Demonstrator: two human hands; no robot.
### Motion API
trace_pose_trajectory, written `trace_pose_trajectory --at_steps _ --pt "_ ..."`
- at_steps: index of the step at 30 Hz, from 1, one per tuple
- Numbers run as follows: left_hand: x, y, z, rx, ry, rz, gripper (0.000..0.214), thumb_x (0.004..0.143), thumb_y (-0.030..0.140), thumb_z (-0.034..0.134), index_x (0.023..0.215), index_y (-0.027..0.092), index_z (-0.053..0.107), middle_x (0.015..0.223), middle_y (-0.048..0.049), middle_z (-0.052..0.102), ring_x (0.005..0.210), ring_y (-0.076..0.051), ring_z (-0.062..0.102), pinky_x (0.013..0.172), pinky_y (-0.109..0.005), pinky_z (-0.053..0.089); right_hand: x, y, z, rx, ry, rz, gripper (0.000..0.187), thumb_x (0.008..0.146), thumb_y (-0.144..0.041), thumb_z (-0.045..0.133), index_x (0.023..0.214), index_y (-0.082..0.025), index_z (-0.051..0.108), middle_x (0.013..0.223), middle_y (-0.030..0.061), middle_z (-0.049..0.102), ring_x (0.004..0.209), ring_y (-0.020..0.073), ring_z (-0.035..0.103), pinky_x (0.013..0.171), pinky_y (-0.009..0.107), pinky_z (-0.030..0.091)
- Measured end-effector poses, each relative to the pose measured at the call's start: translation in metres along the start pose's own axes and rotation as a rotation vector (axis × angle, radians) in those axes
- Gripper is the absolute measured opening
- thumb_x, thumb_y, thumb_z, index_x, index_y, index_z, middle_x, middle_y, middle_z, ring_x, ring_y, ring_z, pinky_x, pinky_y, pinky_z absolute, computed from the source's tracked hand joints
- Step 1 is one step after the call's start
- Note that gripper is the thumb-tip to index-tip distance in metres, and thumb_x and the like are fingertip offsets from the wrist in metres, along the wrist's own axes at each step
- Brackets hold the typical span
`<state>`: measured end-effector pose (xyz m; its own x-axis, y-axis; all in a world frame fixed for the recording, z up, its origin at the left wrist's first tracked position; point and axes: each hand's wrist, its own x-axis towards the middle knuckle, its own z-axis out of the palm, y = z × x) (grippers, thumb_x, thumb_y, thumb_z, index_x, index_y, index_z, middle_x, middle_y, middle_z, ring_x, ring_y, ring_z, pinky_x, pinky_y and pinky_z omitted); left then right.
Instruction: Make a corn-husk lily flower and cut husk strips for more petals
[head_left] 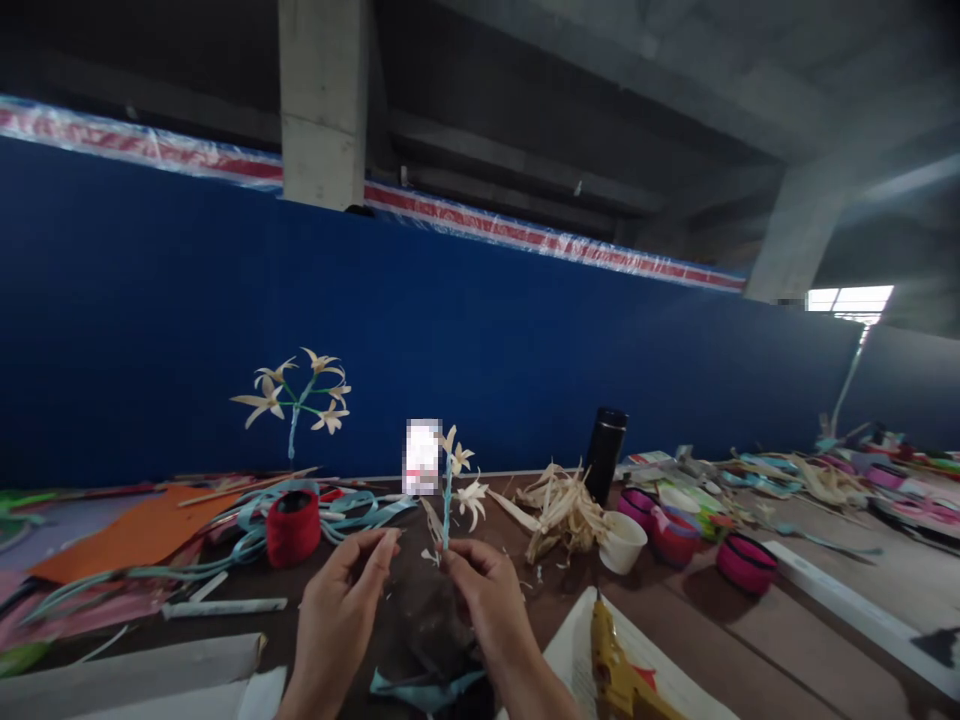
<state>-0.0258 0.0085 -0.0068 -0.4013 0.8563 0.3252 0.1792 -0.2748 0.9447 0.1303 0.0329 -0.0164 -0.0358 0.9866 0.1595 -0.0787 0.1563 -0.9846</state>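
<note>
My right hand (pixel 480 580) pinches the lower end of a thin light-blue stem (pixel 448 505) that stands upright and carries small cream flowers (pixel 463 478) at its top. My left hand (pixel 349 590) is just left of it, fingers curled and pinched together near the stem's base; I cannot make out what they hold. Both hands hover over the brown table (pixel 675 610). A pale strip dangles beside the stem between the two hands.
A finished flower sprig (pixel 298 395) stands behind a red thread spool (pixel 293 527). Light-blue strips, orange paper (pixel 135 535), dried husks (pixel 559 510), a black flask (pixel 604 452), a white cup (pixel 622 543), pink bowls (pixel 744 563) and a yellow glue gun (pixel 611 660) lie around.
</note>
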Motion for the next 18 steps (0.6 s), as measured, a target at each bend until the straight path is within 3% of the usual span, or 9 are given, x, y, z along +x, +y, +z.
trace_pose_trajectory --at_steps 7,10,14,18 --pt "-0.002 0.006 0.000 -0.054 -0.009 -0.036 0.042 0.070 0.053 0.062 0.090 0.017 0.066 0.073 -0.0020 0.066 0.056 -0.011 0.051 0.050 -0.019 0.042 0.000 0.004 0.001 0.086 -0.039 0.097 0.033 0.068 -0.042 0.070 0.085 -0.014 0.072 0.048 -0.0058 0.047 0.040 0.0057 0.031 0.039 0.019 0.022" --pt "-0.002 0.007 0.000 -0.072 0.001 -0.023 0.041 0.071 0.052 0.062 0.090 0.016 0.066 0.072 -0.0019 0.066 0.055 -0.011 0.050 0.049 -0.019 0.041 0.000 0.002 0.001 -0.006 -0.024 0.028 0.032 0.069 -0.041 0.068 0.084 -0.014 0.073 0.049 -0.0035 0.053 0.042 0.0080 0.039 0.042 0.020 0.029" --pt "-0.002 0.011 -0.001 -0.113 0.043 -0.023 0.038 0.071 0.050 0.063 0.090 0.017 0.065 0.064 0.0019 0.060 0.051 -0.009 0.046 0.046 -0.018 0.036 -0.003 0.000 0.001 -0.148 -0.031 -0.135 0.025 0.072 -0.035 0.065 0.084 -0.015 0.074 0.067 0.0033 0.068 0.062 0.0163 0.057 0.055 0.023 0.042" --pt "0.000 0.016 -0.002 -0.217 0.060 -0.015 0.036 0.072 0.048 0.063 0.088 0.016 0.064 0.058 0.0049 0.053 0.046 -0.006 0.040 0.043 -0.017 0.031 -0.007 -0.001 0.004 -0.233 -0.011 -0.139 0.025 0.073 -0.034 0.062 0.084 -0.014 0.073 0.074 0.0062 0.070 0.065 0.0183 0.059 0.056 0.025 0.044"
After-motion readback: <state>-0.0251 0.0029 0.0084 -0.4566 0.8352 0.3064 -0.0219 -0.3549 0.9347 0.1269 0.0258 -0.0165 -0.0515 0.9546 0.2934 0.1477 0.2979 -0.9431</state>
